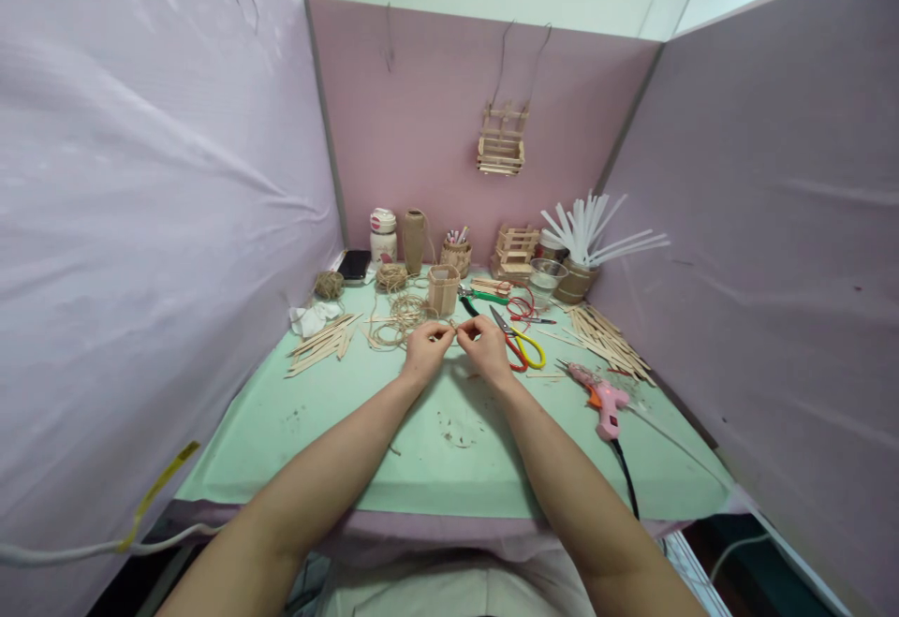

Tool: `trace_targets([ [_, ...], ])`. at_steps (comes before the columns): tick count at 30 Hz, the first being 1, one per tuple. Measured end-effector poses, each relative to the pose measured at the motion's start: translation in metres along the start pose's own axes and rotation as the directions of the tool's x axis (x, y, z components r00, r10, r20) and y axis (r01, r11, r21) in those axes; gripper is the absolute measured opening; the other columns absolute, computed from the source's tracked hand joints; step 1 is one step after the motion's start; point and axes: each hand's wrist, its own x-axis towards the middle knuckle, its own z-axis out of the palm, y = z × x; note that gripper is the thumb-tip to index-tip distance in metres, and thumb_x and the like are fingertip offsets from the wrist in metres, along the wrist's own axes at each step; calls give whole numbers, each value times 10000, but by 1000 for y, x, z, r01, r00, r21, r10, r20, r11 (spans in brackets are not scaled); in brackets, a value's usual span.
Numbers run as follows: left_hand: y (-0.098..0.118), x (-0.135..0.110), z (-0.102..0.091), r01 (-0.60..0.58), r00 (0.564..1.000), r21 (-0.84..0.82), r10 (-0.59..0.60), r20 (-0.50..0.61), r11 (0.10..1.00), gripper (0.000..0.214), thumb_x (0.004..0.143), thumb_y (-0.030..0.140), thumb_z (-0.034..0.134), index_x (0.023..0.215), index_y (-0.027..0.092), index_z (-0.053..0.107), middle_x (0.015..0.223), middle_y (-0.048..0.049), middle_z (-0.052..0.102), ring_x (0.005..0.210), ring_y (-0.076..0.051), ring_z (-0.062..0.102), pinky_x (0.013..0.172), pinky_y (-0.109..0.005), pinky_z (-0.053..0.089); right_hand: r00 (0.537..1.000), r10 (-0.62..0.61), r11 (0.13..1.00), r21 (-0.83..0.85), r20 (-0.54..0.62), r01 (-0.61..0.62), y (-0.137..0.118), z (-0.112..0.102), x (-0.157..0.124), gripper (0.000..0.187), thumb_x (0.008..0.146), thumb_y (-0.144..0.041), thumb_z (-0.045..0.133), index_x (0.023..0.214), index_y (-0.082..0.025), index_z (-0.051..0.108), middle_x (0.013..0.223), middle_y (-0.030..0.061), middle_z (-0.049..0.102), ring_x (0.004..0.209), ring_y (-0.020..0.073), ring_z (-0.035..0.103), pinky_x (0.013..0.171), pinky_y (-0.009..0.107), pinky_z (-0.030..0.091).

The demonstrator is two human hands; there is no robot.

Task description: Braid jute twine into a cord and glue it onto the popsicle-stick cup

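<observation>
My left hand (425, 350) and my right hand (484, 345) meet over the middle of the green mat (295, 430), fingers pinched together. Between the fingertips runs a thin strand of jute twine (453, 331), which seems to lead back to the loose twine coils (404, 313) lying just behind my left hand. A small stick-built cup (443, 289) stands right behind the hands. What exactly the fingers pinch is too small to see sharply.
Red-and-yellow scissors (520, 345) and green pliers (484, 297) lie to the right of my hands, a pink glue gun (602, 400) nearer the right edge. Piles of wooden sticks (319, 344) lie left and right (608, 336). Jars, twine ball (329, 285), phone (354, 264) and glue sticks (586, 228) line the back. Partition walls enclose three sides.
</observation>
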Motion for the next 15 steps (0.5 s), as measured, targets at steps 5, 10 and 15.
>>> trace_targets([
  [5, -2, 6, -1, 578, 813, -483, -513, 274, 658, 105, 614, 221, 645, 608, 137, 582, 543, 20, 504, 490, -61, 423, 462, -184, 305, 993, -113, 992, 53, 34, 111, -9, 2, -2, 91, 752, -231, 511, 692, -189, 565, 747, 23, 549, 669, 133, 503, 638, 262, 422],
  [10, 1, 6, -2, 504, 861, -518, -448, 239, 691, 198, 561, 252, 727, 662, 131, 607, 585, 17, 511, 535, -55, 442, 461, -164, 288, 998, -50, 991, 130, 42, 44, -7, 0, 0, 108, 752, -273, 538, 705, -183, 577, 750, 26, 574, 675, 139, 518, 647, 269, 426],
  [15, 0, 1, 1, 294, 955, -319, -261, 143, 901, 259, 589, 351, 713, 727, 143, 642, 635, 1, 573, 576, -82, 470, 533, -207, 339, 990, 88, 967, 230, 106, -111, 1, -2, 5, 235, 759, -407, 553, 740, -178, 600, 724, 21, 614, 696, 156, 541, 673, 279, 425],
])
